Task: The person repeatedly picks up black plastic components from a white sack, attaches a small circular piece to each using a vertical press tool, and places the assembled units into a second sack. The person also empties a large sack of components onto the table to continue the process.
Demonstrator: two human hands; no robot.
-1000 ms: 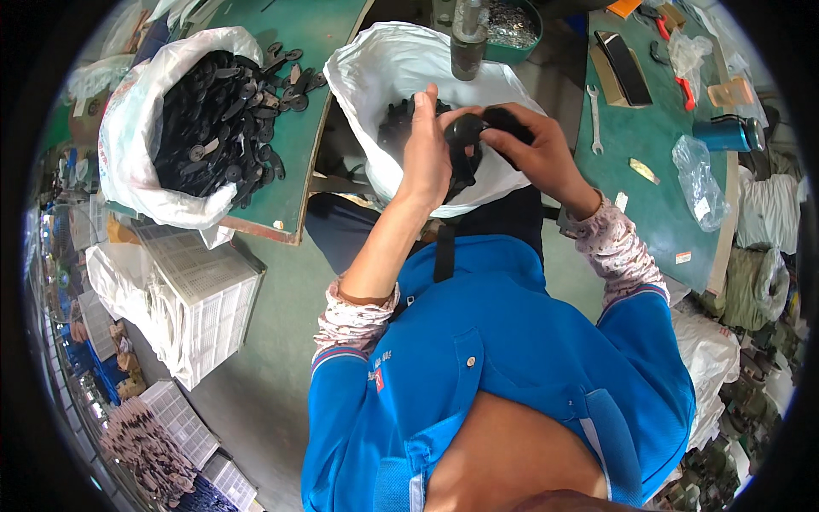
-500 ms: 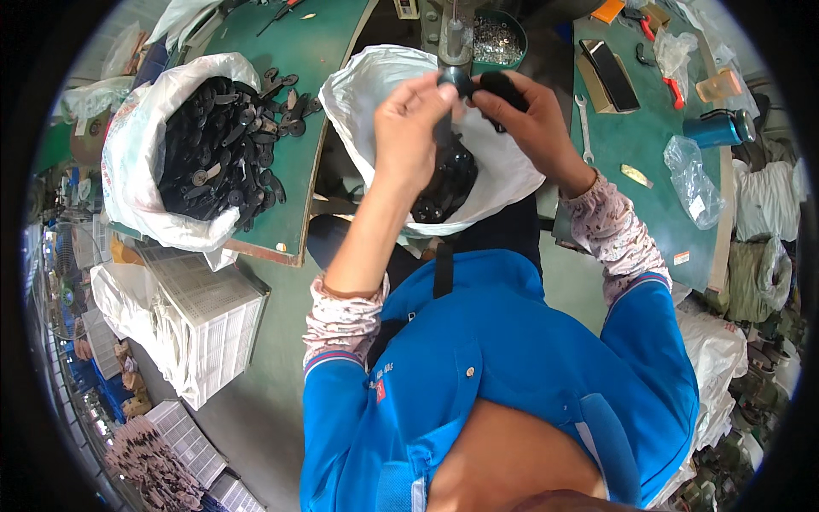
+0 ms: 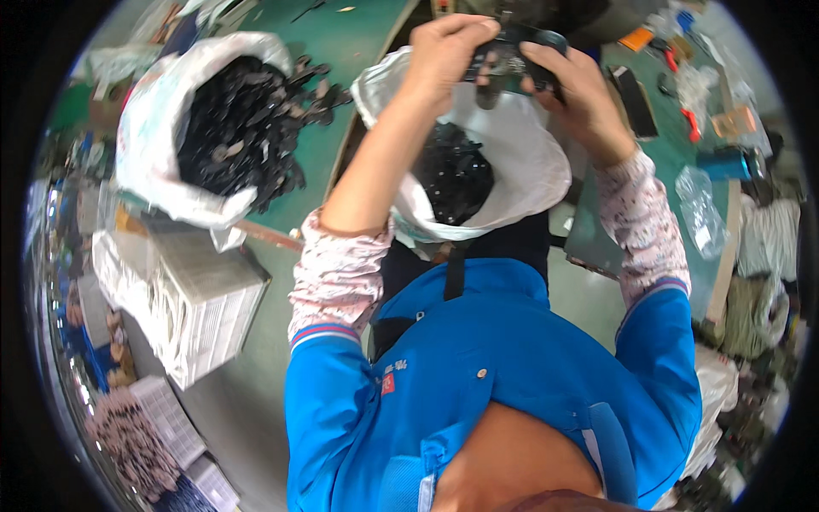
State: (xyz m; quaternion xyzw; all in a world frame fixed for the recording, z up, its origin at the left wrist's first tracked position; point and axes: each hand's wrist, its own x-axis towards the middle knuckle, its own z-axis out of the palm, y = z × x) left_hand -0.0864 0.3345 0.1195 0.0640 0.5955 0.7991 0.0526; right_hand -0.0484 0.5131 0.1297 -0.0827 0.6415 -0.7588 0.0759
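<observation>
Both hands are at the top of the head view, over an open white bag [image 3: 542, 171] at my lap. My right hand [image 3: 589, 102] is closed on a black handle-like part [image 3: 550, 41], thumb on top. Just left of it, my left hand [image 3: 444, 60] is closed with its fingertips at the dark parts between the hands; blur hides exactly what it grips. Inside the lap bag lies a heap of black parts [image 3: 452, 175]. On the left table, another white bag [image 3: 145, 158] spills similar flat black parts [image 3: 243, 136] onto the surface.
Green tables flank me; the left one [image 3: 350, 34] and right one [image 3: 589, 226]. The right holds a dark phone-like slab [image 3: 631, 102], a red-handled tool [image 3: 691, 126], a blue bottle [image 3: 729, 164] and a plastic bag [image 3: 701, 209]. A white crate [image 3: 213, 299] stands lower left.
Both hands have moved up; the right also went rightward with the black part. The view has shifted, so the bags appear further right. The spindle and green bowl are now largely hidden.
</observation>
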